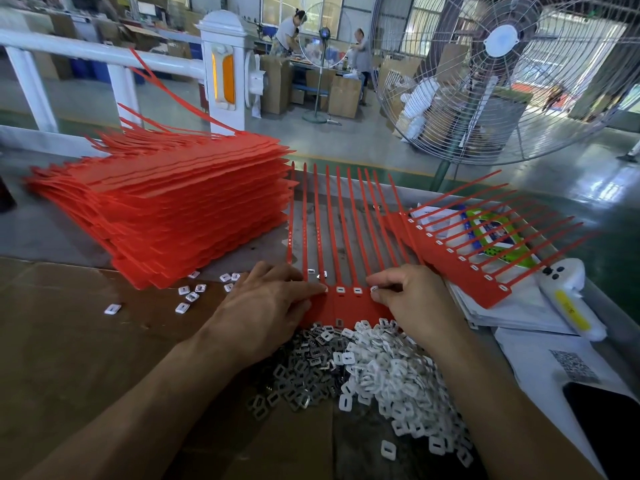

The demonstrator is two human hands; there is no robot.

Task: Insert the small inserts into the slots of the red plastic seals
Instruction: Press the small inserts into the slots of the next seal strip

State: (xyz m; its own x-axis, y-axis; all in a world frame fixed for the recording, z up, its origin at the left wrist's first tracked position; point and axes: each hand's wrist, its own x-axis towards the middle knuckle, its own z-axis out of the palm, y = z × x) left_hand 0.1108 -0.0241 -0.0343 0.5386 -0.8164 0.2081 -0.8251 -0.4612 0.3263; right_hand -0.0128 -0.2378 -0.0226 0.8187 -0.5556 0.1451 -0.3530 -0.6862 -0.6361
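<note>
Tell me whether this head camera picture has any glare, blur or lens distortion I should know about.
Head view: wide-angle bending curves the white railing and the big round wire-guard fan; daylight glares off the glossy green floor; the tall stack of red plastic seal sheets looks slightly soft, while both hands and the inserts are sharp.

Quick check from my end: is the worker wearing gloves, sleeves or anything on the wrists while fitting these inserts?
No. The left hand and right hand are both bare, with no gloves. Both forearms are uncovered up to the frame edge, so no sleeves show. No watch, band or ring is visible on either side.
</note>
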